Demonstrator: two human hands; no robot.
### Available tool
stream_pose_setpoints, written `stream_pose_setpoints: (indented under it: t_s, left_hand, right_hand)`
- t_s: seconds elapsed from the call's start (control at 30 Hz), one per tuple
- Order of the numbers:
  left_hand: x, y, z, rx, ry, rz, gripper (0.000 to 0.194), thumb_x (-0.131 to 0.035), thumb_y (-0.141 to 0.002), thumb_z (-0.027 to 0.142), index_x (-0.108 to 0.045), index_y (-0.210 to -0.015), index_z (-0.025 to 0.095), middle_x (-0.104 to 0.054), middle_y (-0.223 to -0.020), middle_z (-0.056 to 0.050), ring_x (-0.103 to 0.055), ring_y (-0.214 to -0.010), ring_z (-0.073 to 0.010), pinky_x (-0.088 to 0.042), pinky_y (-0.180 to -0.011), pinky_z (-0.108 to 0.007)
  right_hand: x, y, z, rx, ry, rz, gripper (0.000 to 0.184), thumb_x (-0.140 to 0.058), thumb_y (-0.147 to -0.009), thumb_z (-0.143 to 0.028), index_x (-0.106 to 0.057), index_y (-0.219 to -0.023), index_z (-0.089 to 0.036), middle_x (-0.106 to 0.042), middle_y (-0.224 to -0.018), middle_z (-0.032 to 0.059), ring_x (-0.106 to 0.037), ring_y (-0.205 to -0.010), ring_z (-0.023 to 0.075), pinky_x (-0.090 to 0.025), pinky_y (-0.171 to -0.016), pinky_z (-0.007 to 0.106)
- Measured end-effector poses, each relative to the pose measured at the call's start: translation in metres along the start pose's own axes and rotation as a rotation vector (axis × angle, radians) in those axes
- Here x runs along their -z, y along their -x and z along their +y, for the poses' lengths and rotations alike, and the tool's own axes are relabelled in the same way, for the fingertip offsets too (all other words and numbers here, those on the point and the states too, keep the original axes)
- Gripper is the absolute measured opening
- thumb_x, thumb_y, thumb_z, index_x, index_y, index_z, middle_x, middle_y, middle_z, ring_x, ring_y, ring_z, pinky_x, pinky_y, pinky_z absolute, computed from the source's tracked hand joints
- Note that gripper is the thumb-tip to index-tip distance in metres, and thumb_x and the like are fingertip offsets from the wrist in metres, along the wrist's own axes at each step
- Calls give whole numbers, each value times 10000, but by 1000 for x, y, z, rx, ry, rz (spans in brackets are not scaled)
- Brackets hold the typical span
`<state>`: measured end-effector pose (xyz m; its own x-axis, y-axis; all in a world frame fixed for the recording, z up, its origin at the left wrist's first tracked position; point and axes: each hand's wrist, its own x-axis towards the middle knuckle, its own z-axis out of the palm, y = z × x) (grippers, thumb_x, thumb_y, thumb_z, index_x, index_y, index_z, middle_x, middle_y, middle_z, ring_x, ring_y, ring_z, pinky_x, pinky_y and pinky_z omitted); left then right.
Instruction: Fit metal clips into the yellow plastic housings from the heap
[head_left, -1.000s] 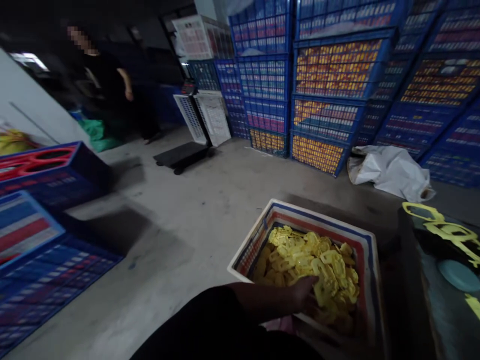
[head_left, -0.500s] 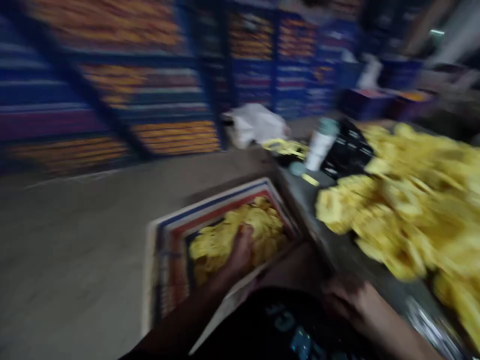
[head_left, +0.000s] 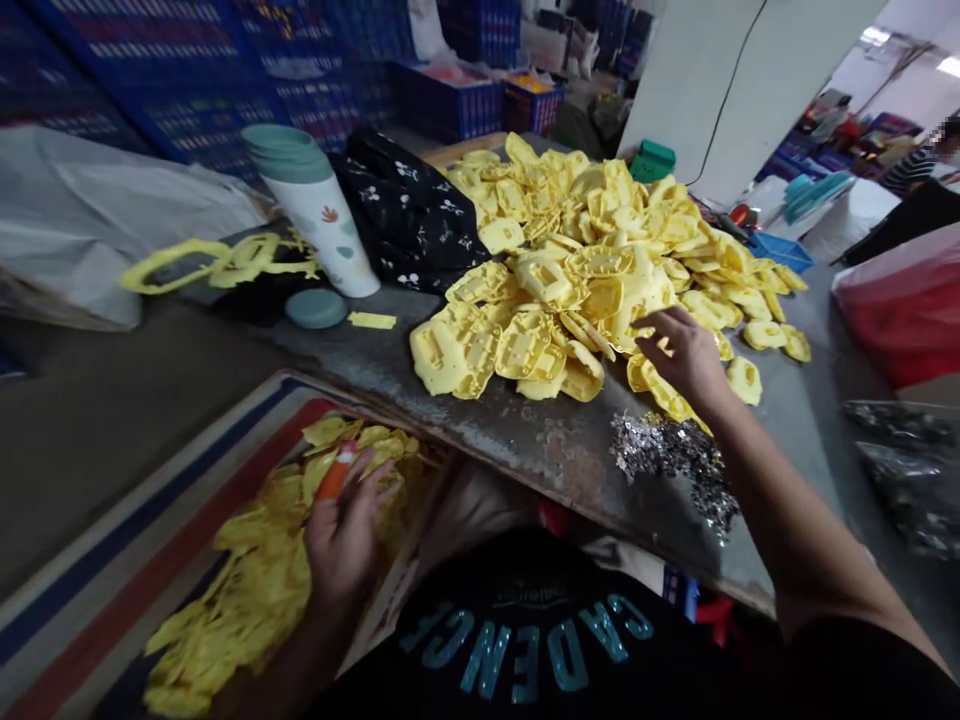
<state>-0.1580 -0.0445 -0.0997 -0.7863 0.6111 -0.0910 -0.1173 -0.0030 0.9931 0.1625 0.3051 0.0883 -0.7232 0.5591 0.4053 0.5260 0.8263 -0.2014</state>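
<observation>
My left hand [head_left: 349, 535] is over the striped box [head_left: 165, 520] at the lower left, above the yellow plastic pieces [head_left: 247, 590] inside it. Its fingers are apart, and something orange [head_left: 334, 478] lies along the thumb, perhaps a finger cover. My right hand [head_left: 686, 360] reaches across the grey table [head_left: 555, 450] to the near side of a large heap of yellow moulded plastic shells [head_left: 540, 280]. Its fingers are bent but spread, the tips close to the shells, with nothing visibly gripped. Below that wrist lies a pile of small shiny metal parts [head_left: 675, 460].
A white tumbler [head_left: 322, 220] stands by a black patterned cloth [head_left: 405, 215] at the table's left end, beside a round lid [head_left: 316, 309] and yellow frames [head_left: 225, 262]. Blue crates [head_left: 450, 100] stand behind. At right are a red bag [head_left: 907, 310] and bagged parts [head_left: 915, 490].
The view has swung right, from the box and floor to the table. My left hand still hovers at the box. My right hand has moved from near my body out to the heap.
</observation>
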Motion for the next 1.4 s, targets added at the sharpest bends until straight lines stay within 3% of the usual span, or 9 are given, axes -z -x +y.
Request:
stream_pose_setpoints:
  t_s: [0.17,0.3,0.47,0.53,0.63,0.77,0.9,1.17,1.4]
  left_hand:
    - [-23,16,14,8,56,47,662,-857,-1052,601,-717,-1558,197,-696,-1725,-162,-817,-1342,-335,-715,-969,-372]
    - [-28,26,26,-24,46,27,587,-863,-1052,595,-796,-1463,182,-767,-1627,-173,-854,-1184,-313,-713,-810,-341]
    - [-50,24,38,-103,24,-202,433,-831,-1098,547,-860,-1346,193,-848,-1489,-156,-868,-1027,-281,-722,-770,-367]
    - [-67,21,50,-131,28,-330,374,-806,-1117,534,-887,-1260,199,-885,-1410,-144,-867,-977,-271,-718,-775,-370]
    - [-99,15,73,-176,30,-601,360,-778,-1132,523,-914,-1091,191,-916,-1301,-153,-859,-922,-252,-711,-767,-347]
    - [-149,13,101,-88,101,-1027,442,-813,-1107,476,-859,-1464,221,-833,-1529,-193,-871,-1047,-268,-732,-740,-320]
    - [-190,36,113,102,273,-1247,703,-881,-1037,527,-727,-1672,267,-822,-1478,-172,-849,-1113,-290,-726,-684,-283]
    - [-192,97,107,307,329,-1167,729,-884,-1014,420,-664,-1693,270,-815,-1376,-109,-773,-871,-176,-694,-604,-244]
    - [-171,104,100,401,301,-1064,650,-900,-1023,397,-679,-1618,256,-772,-1610,-140,-866,-1152,-293,-770,-754,-344]
  right_hand:
    - [-21,-74,22,101,187,-74,322,-647,-1089,-123,-858,-1288,-263,-751,-1538,165,-726,-1273,360,-649,-1087,570]
    - [-2,-72,22,157,254,-102,304,-610,-1160,-213,-854,-1331,-275,-792,-1443,174,-709,-1236,368,-644,-1082,581]
    - [51,-13,19,-23,133,85,241,-657,-1161,-322,-870,-1261,-269,-828,-1337,159,-754,-1155,343,-646,-1020,527]
    - [62,19,8,-282,-218,202,164,-836,-1058,-399,-872,-1112,-249,-834,-1080,106,-739,-905,255,-621,-803,402]
    - [64,67,-19,-634,-775,263,414,-1011,-875,-588,-818,-927,-225,-700,-698,-4,-546,-581,128,-429,-534,266]
    - [55,128,-68,-810,-1035,249,597,-1031,-769,-760,-784,-867,-225,-646,-581,-32,-469,-462,97,-363,-428,231]
    - [49,180,-104,-912,-1204,251,596,-1069,-736,-736,-800,-907,-233,-636,-572,-44,-482,-450,93,-363,-401,206]
    - [19,248,-129,-900,-1400,222,551,-1075,-772,-700,-840,-992,-254,-663,-625,-41,-518,-513,103,-415,-447,204]
    - [-12,269,-143,-786,-1446,396,407,-1043,-882,-608,-877,-1040,-271,-740,-786,-36,-602,-645,98,-529,-603,210]
